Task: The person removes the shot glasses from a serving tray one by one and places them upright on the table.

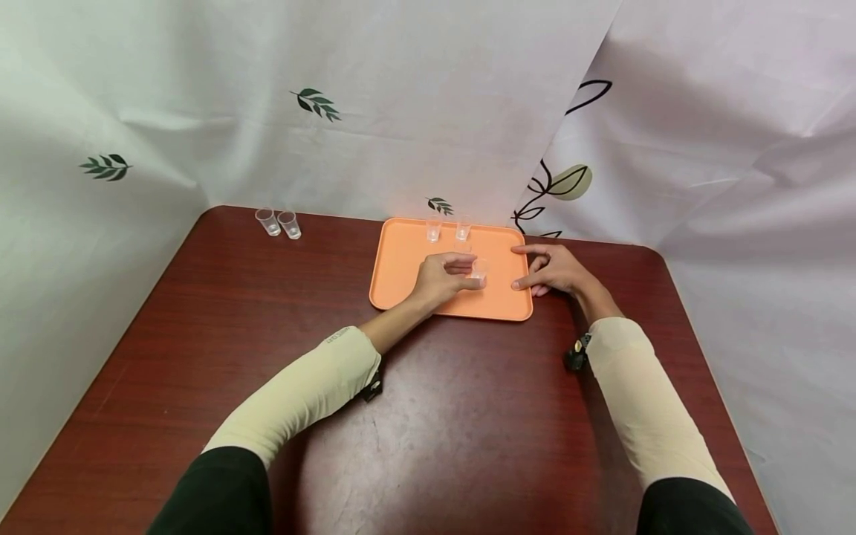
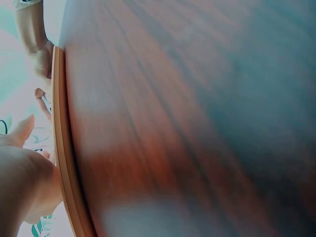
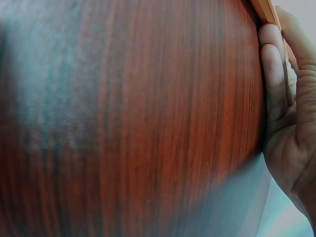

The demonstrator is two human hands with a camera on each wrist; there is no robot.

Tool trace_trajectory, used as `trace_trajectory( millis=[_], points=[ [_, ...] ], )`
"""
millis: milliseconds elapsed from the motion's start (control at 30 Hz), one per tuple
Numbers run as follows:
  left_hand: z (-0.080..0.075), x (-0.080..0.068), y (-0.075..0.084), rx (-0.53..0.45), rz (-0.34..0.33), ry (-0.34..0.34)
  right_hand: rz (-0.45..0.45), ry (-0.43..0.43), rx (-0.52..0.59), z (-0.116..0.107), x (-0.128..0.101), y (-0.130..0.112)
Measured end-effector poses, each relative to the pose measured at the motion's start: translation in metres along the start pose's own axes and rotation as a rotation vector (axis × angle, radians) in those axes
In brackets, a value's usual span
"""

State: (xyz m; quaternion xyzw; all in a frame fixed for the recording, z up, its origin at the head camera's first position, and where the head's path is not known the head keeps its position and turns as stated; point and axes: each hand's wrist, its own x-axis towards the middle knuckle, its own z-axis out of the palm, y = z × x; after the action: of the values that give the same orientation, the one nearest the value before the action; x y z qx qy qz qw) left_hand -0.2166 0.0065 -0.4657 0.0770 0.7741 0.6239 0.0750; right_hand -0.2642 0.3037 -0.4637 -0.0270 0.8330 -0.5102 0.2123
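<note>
An orange tray point(image 1: 401, 275) lies on the table toward the back. My left hand point(image 1: 441, 276) reaches over it and holds a small clear plastic cup point(image 1: 479, 272) between thumb and fingers. Behind that hand, another clear cup point(image 1: 463, 248) shows only faintly. Two more, a left cup point(image 1: 433, 230) and a right cup point(image 1: 463, 229), stand at the tray's back rim. My right hand point(image 1: 551, 269) grips the tray's right edge, thumb above the rim and some fingers curled against the side. In the left wrist view, the tray's edge point(image 2: 61, 148) hides the cups.
Two clear cups, one point(image 1: 268, 221) beside the other point(image 1: 290, 225), sit at the back left of the reddish-brown table point(image 1: 428, 416). A white patterned sheet point(image 1: 374, 148) hangs close behind the table's back edge and along its sides.
</note>
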Motion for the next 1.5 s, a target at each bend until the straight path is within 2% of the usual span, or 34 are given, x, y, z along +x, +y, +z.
trace_trajectory(
  millis=[233,400,700,867,1200,1500],
  points=[
    [0.001,0.0,0.0,0.028,0.026,0.018,0.006,-0.003,0.006,0.001,0.001,0.001],
    [-0.003,-0.003,-0.002,-0.005,0.035,0.011,0.023,0.0,0.006,0.0,0.002,0.001],
    [-0.021,-0.012,-0.006,-0.098,0.043,-0.001,0.023,0.001,-0.009,-0.002,0.0,0.001],
    [-0.035,-0.018,-0.006,-0.129,0.046,0.021,0.024,-0.004,-0.012,-0.002,-0.001,0.0],
    [-0.076,-0.019,-0.001,-0.141,0.11,0.152,0.049,-0.02,0.007,0.001,-0.012,-0.018],
    [-0.123,-0.012,-0.011,-0.248,0.116,0.372,0.057,-0.027,0.009,0.003,-0.016,-0.025]
  ],
)
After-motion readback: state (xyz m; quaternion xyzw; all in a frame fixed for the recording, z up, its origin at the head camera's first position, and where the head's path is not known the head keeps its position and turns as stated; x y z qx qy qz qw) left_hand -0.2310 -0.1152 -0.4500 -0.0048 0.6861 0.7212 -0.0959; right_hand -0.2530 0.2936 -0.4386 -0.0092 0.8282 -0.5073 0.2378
